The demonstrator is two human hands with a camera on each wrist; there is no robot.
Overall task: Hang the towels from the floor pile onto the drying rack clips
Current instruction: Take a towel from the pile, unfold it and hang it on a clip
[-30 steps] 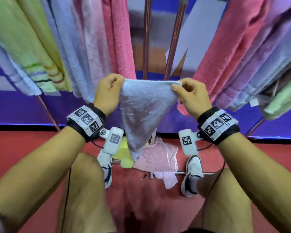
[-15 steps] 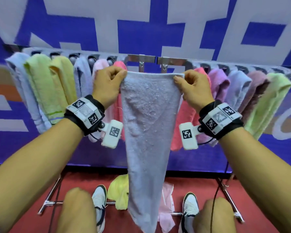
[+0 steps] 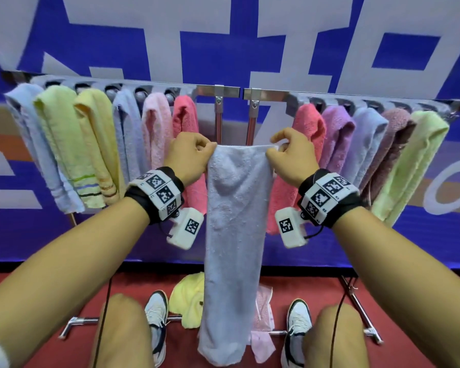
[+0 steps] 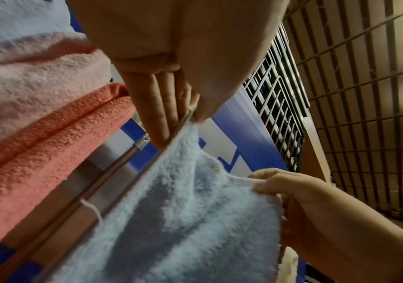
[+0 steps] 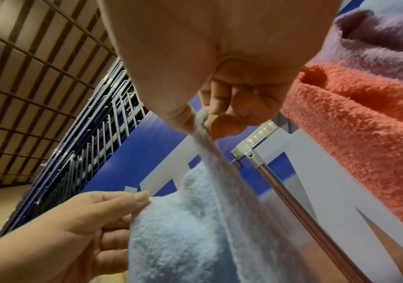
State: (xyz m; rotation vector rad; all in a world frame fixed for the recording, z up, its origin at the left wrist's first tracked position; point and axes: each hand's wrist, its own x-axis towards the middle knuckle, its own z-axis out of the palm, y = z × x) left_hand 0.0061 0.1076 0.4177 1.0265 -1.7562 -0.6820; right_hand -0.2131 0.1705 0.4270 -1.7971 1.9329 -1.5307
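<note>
A pale blue towel point(image 3: 234, 221) hangs straight down in front of me, stretched by its top edge between both hands. My left hand point(image 3: 190, 158) pinches its upper left corner and my right hand point(image 3: 290, 155) pinches the upper right corner. The left wrist view shows the towel point(image 4: 183, 220) held between thumb and fingers. In the right wrist view the towel's corner point(image 5: 205, 134) is bunched between thumb and fingers. The drying rack's top bar point(image 3: 231, 91) runs just above the hands, with a bare gap at its middle. A yellow towel point(image 3: 189, 298) and a pink towel point(image 3: 262, 314) lie on the floor.
Several towels hang clipped on the rack: blue, green, yellow and pink ones at left point(image 3: 91, 144), coral, purple, mauve and green ones at right point(image 3: 356, 144). Two upright rack poles point(image 3: 251, 120) stand behind the held towel. My shoes point(image 3: 157, 314) straddle the rack's floor bar point(image 3: 75, 322).
I have risen from the floor pile with the blue towel. My hands now hold it a little lower under the rack bar, and the right hand has shifted its pinch on the corner.
</note>
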